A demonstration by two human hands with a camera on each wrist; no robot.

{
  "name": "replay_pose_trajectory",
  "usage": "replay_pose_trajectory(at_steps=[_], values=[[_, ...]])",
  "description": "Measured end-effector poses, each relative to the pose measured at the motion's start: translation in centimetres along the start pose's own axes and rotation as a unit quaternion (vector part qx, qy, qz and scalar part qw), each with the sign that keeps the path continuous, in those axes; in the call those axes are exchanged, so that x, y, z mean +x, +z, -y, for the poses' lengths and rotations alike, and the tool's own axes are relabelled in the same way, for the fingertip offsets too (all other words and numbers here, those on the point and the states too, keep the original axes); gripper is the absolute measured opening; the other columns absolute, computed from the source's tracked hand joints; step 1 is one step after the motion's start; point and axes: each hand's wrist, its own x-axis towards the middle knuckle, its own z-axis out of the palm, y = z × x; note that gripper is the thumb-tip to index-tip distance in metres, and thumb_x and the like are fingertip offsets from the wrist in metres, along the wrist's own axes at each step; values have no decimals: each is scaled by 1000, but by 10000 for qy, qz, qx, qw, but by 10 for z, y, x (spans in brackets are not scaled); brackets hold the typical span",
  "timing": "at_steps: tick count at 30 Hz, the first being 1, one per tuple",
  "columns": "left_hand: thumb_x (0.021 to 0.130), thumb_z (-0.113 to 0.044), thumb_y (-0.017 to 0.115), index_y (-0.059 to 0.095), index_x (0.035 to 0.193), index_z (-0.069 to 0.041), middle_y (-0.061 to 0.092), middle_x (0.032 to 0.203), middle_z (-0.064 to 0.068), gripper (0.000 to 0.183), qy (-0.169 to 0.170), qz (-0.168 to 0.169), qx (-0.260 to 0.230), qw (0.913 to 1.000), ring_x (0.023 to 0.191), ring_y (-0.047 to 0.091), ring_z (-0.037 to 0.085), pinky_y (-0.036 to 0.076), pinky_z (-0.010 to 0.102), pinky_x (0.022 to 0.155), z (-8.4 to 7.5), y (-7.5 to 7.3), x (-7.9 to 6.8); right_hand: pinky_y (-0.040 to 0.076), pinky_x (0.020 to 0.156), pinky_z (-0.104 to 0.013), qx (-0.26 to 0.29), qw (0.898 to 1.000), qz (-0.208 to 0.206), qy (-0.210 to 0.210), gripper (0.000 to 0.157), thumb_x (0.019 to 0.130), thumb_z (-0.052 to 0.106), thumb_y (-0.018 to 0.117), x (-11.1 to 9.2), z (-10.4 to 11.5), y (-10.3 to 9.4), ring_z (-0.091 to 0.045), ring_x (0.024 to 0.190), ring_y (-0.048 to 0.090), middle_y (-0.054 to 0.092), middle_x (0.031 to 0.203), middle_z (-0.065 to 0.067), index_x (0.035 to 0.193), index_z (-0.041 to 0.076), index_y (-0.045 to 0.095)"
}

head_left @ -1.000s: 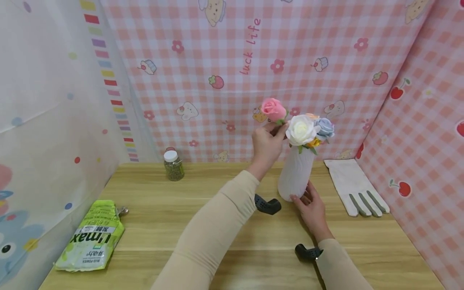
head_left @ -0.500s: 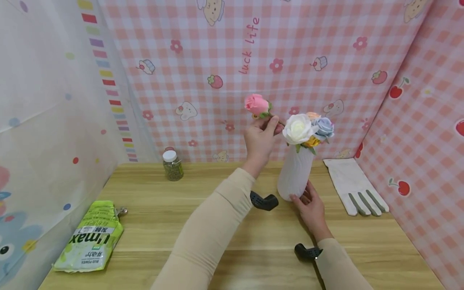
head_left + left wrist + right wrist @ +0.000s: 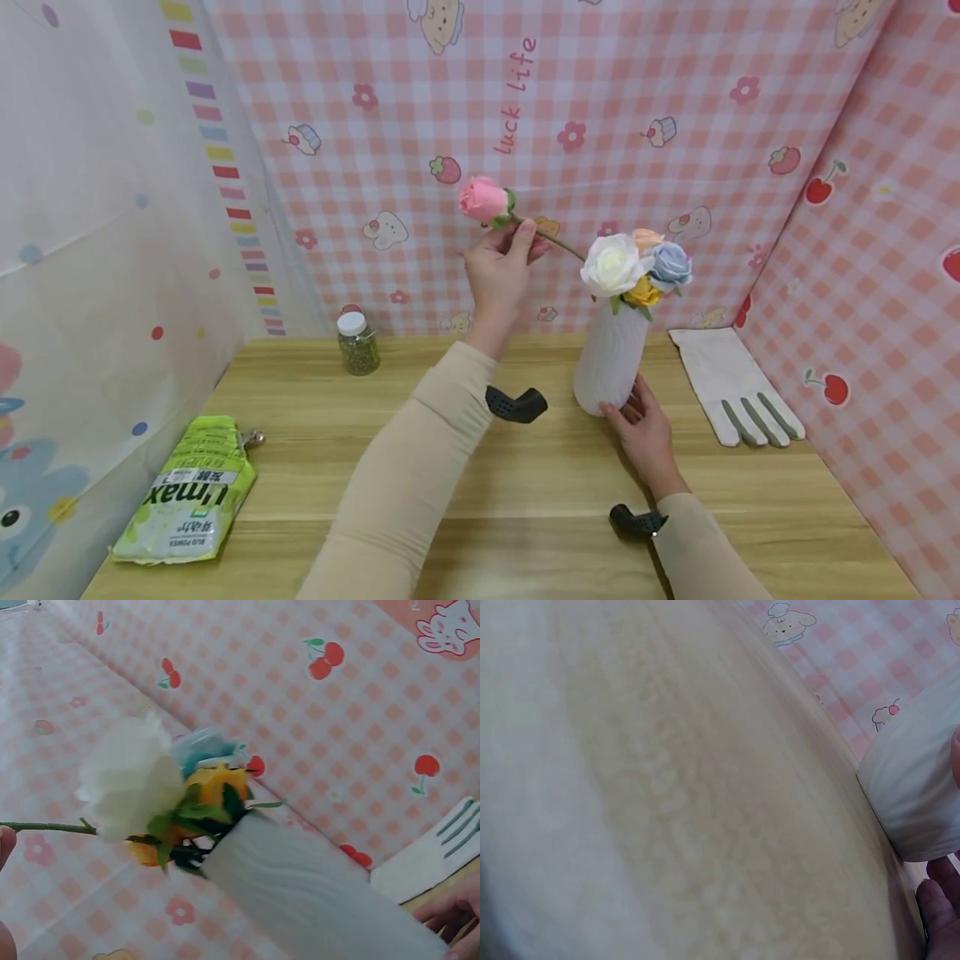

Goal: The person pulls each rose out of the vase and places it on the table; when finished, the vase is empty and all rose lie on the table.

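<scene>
The left hand pinches the pink rose by its stem, up and left of the vase; that stem slants down rightward to the white bloom, end hidden. The right hand, nearer, holds the vase's base.

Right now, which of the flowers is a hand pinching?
The pink rose: the left hand pinches its stem, while the white flower, peach flower, blue flower and yellow flower cluster unheld above the white vase.
</scene>
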Motion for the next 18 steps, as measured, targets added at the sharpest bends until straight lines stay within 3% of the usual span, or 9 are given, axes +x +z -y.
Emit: replay_pose_trajectory(at_steps=[8, 14, 18], values=[[90, -13, 67, 68, 91, 3, 67, 83, 19, 16, -12, -518, -325, 9981, 67, 68, 19, 57, 31, 68, -20, -36, 16, 38, 103, -49, -26, 10000, -27, -47, 79, 90, 22, 70, 9, -27, 1, -35, 129, 43, 37, 148, -19, 153, 13, 23], [88, -8, 68, 68, 86, 2, 67, 81, 17, 10, -19, -928, -596, 9939, 66, 68, 20, 57, 32, 70, -32, -75, 26, 41, 101, -44, -95, 9997, -133, -183, 80, 88, 29, 71, 11, -38, 2, -29, 126, 47, 41, 146, -14, 153, 15, 25], [89, -8, 68, 68, 89, 4, 67, 80, 15, 12, -50, -1014, -466, 9937, 65, 67, 19, 57, 31, 70, -40, -106, 27, 41, 101, -44, -30, 9997, -158, -199, 79, 88, 27, 71, 11, -38, 2, -28, 126, 47, 41, 146, -14, 152, 14, 27]])
